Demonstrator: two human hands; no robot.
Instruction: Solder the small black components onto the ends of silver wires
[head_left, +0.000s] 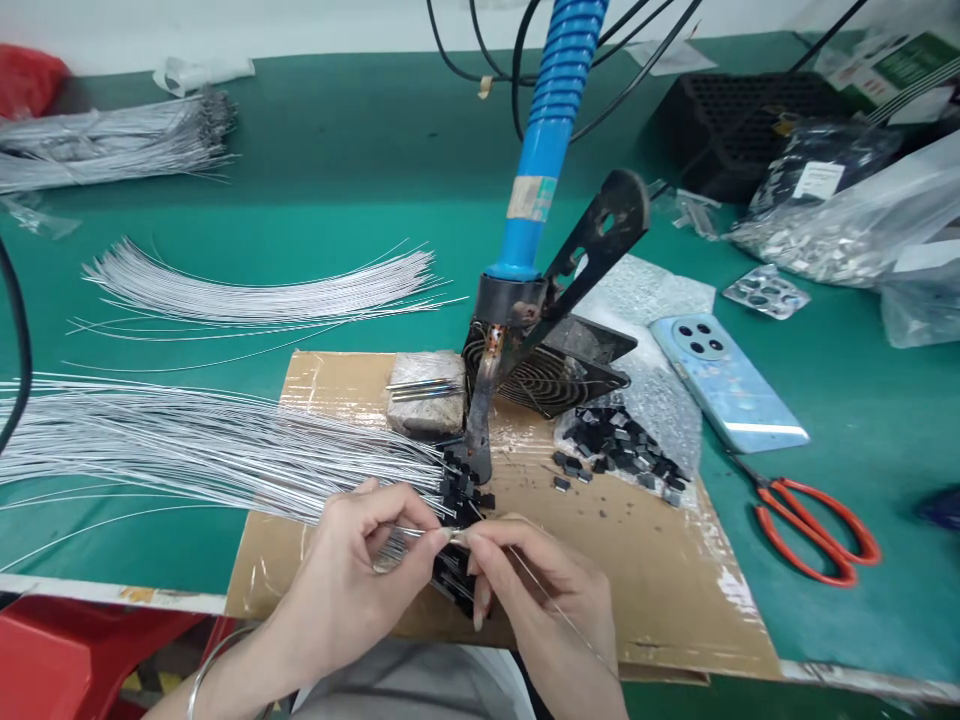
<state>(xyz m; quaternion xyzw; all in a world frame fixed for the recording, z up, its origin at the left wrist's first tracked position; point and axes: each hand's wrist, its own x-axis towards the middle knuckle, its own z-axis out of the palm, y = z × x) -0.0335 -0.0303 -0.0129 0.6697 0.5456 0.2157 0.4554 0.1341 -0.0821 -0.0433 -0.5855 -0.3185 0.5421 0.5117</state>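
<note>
My left hand (367, 570) is closed in a pinch on the end of a thin grey wire, just in front of the black-tipped ends of a wire bundle (315, 450). Fingertip to fingertip with it, my right hand (536, 590) pinches too; a thin silvery strand (559, 605) crosses its fingers toward the lower right. The small part where the fingertips meet is mostly hidden. Behind both hands stand black connectors (459, 485) on the bundle's ends. A blue tube with a metal nozzle (480, 440) and black bracket comes down just beyond them.
Brown cardboard (600, 590) lies under the work. Small black pieces (626, 445) rest on bubble wrap to the right. Further right are a phone (739, 390) and red-handled scissors (817, 530). Another wire bundle (277, 300) lies at back left. A block (426, 405) holds metal rods.
</note>
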